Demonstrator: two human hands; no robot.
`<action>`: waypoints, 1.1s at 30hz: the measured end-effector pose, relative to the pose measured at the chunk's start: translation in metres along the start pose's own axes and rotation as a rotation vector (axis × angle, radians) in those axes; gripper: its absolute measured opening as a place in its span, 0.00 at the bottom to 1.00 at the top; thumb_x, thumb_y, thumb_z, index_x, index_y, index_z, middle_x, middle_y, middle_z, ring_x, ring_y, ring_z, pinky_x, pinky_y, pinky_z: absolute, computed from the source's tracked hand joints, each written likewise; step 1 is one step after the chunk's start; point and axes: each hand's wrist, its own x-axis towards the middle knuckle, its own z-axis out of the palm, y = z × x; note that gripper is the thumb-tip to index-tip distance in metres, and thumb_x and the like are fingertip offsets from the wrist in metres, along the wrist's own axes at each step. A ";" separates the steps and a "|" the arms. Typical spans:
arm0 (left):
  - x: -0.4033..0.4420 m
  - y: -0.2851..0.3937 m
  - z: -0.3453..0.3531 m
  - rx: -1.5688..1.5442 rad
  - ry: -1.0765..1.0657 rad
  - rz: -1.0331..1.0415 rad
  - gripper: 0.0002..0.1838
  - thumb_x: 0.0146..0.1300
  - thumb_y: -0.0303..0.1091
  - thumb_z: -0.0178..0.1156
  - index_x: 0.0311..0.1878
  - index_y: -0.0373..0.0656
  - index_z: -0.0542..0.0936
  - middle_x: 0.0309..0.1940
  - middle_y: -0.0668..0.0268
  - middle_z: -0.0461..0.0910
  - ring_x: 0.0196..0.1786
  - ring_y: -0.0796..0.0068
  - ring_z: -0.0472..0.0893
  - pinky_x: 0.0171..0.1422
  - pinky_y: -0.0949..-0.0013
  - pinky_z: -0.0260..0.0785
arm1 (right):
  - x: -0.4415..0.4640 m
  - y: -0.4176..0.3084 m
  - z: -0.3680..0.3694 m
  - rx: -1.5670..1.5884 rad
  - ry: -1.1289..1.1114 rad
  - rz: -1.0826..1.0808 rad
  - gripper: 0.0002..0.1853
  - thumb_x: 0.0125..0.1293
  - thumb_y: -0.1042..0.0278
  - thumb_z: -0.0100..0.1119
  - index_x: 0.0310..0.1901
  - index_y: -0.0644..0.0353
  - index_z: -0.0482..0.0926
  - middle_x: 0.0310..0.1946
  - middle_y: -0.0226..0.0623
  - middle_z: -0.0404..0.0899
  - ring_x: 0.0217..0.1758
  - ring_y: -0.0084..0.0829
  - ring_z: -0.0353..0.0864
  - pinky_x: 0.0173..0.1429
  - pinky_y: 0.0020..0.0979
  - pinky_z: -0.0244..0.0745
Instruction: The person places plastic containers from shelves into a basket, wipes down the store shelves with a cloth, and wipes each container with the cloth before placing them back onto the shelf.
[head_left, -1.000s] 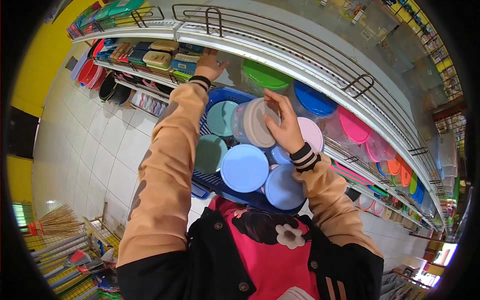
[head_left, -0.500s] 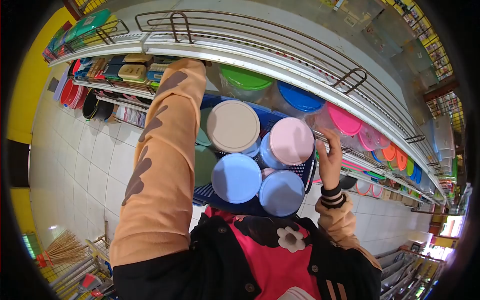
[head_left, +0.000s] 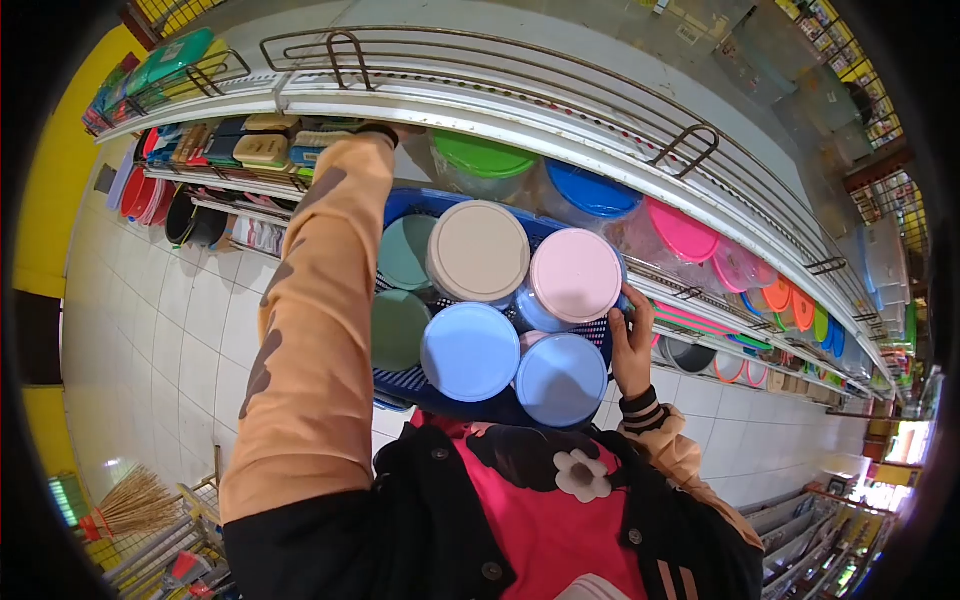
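A blue plastic basket [head_left: 405, 200] stands before me, holding several round lidded containers. In it are a beige-lidded container [head_left: 478, 250], a pink-lidded one [head_left: 576, 276], a light-blue-lidded one [head_left: 470, 350] and another light-blue-lidded one [head_left: 562, 380], plus a teal-lidded container [head_left: 406, 252] and a dark green one [head_left: 399, 330] on the left. My right hand [head_left: 632, 340] is closed on the basket's right edge, fingers curled over it. My left arm stretches into the shelf; only a sliver of my left hand [head_left: 405, 131] shows below the upper shelf's edge, its fingers hidden.
Beside my left hand are a green-lidded container [head_left: 485, 153], a blue-lidded one [head_left: 592, 188] and a pink-lidded one [head_left: 683, 229]. Brushes [head_left: 262, 150] lie left of it. The upper shelf's white edge [head_left: 450, 118] and wire rail overhang the reach. A broom [head_left: 135, 503] stands lower left.
My right hand has come down and left from beside the shelf onto the basket's edge. My left sleeve has shifted slightly left, uncovering the teal-lidded container and the cuff.
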 end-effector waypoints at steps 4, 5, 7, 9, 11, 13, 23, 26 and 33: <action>-0.046 0.001 -0.028 -0.218 0.001 0.035 0.40 0.45 0.49 0.63 0.62 0.45 0.62 0.63 0.52 0.59 0.65 0.50 0.57 0.65 0.48 0.50 | -0.005 0.000 0.006 0.145 0.052 0.084 0.25 0.66 0.66 0.51 0.62 0.64 0.59 0.57 0.45 0.61 0.62 0.36 0.60 0.65 0.34 0.56; -0.063 0.002 -0.035 -0.210 0.093 0.052 0.40 0.45 0.49 0.63 0.62 0.44 0.62 0.63 0.52 0.59 0.65 0.50 0.57 0.65 0.47 0.50 | -0.006 -0.003 0.005 0.111 0.008 0.105 0.29 0.67 0.65 0.50 0.65 0.65 0.53 0.60 0.47 0.60 0.63 0.35 0.61 0.65 0.33 0.57; -0.104 0.005 -0.040 -0.064 0.526 0.110 0.42 0.36 0.40 0.68 0.58 0.38 0.62 0.57 0.51 0.63 0.60 0.48 0.62 0.63 0.49 0.53 | -0.007 0.000 0.009 0.141 -0.006 0.133 0.29 0.67 0.65 0.50 0.66 0.64 0.52 0.61 0.49 0.58 0.63 0.36 0.61 0.65 0.32 0.56; -0.138 0.006 -0.053 -0.143 0.539 0.121 0.43 0.34 0.37 0.69 0.58 0.38 0.62 0.55 0.53 0.64 0.59 0.49 0.62 0.63 0.50 0.54 | -0.008 0.000 0.009 0.138 -0.013 0.154 0.32 0.67 0.65 0.50 0.67 0.64 0.49 0.63 0.53 0.57 0.63 0.40 0.62 0.65 0.33 0.57; -0.175 0.018 -0.074 -0.234 0.550 0.135 0.45 0.31 0.35 0.70 0.57 0.39 0.62 0.53 0.54 0.65 0.58 0.49 0.63 0.63 0.51 0.54 | -0.010 0.011 0.008 0.141 -0.033 0.160 0.32 0.66 0.66 0.50 0.67 0.63 0.49 0.62 0.53 0.58 0.62 0.40 0.64 0.64 0.33 0.58; -0.210 0.036 -0.091 -0.319 0.606 0.233 0.46 0.26 0.31 0.71 0.57 0.42 0.63 0.51 0.57 0.66 0.58 0.53 0.64 0.62 0.52 0.54 | -0.009 0.014 0.006 0.137 -0.044 0.163 0.32 0.66 0.68 0.50 0.67 0.63 0.48 0.62 0.53 0.60 0.62 0.40 0.65 0.63 0.33 0.59; -0.307 0.038 -0.059 -0.267 0.372 0.436 0.38 0.33 0.26 0.70 0.52 0.57 0.67 0.54 0.64 0.66 0.62 0.55 0.63 0.67 0.47 0.53 | -0.011 0.026 0.007 0.111 -0.071 0.118 0.32 0.62 0.77 0.48 0.67 0.62 0.49 0.63 0.50 0.59 0.62 0.38 0.66 0.62 0.31 0.61; -0.318 0.046 -0.072 -0.357 0.191 0.438 0.35 0.36 0.28 0.70 0.52 0.56 0.67 0.56 0.64 0.65 0.63 0.55 0.62 0.67 0.46 0.52 | -0.011 0.024 0.005 0.119 -0.081 0.128 0.32 0.62 0.77 0.48 0.67 0.62 0.48 0.64 0.49 0.58 0.63 0.38 0.64 0.64 0.31 0.60; -0.309 0.052 -0.085 -0.842 0.324 -0.004 0.22 0.56 0.31 0.57 0.55 0.39 0.67 0.56 0.54 0.67 0.61 0.59 0.65 0.66 0.59 0.52 | -0.010 0.026 0.004 0.124 -0.067 0.025 0.33 0.62 0.70 0.51 0.66 0.65 0.49 0.63 0.51 0.58 0.65 0.38 0.61 0.66 0.33 0.55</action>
